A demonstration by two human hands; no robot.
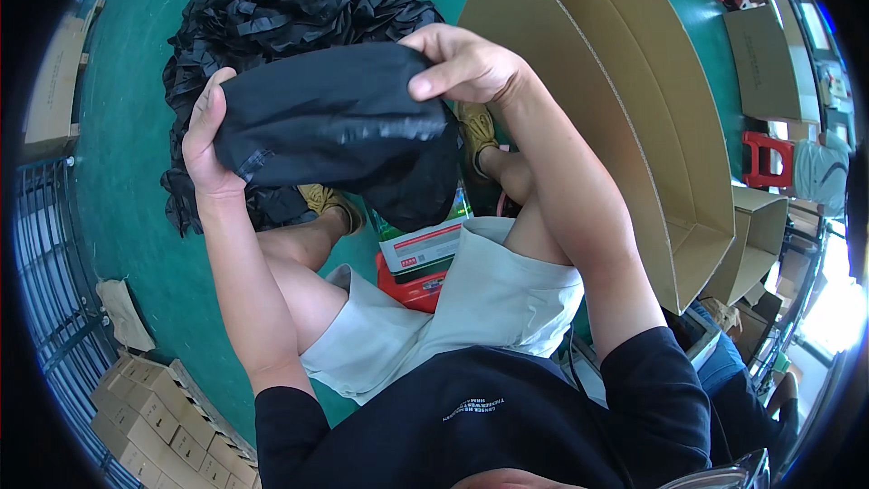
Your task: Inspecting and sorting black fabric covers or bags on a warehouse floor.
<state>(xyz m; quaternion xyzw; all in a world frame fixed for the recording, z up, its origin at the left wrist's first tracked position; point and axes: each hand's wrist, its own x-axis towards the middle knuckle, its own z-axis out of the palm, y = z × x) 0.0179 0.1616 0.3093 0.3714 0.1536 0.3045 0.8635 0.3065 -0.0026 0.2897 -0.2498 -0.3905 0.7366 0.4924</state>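
In front of me, above my knees, a piece of thin black fabric [335, 109] is stretched between both hands. It looks folded or bag-like, with a shiny strip along its middle; its exact kind I cannot tell. My left hand [213, 145] grips its left end, thumb on the near face. At the upper right corner, my right hand [466, 63] pinches it between thumb and fingers. A loose part hangs down at the lower right. Behind it, a large heap of similar black fabric [299, 0] lies on the green floor.
A large open cardboard box [625, 63] stands close on my right. Between my legs are a red stool [412, 288] and a white-and-green package [430, 244]. Stacked cartons [163, 417] sit at lower left, by a metal rack [54, 263]. Another person [747, 398] is at lower right.
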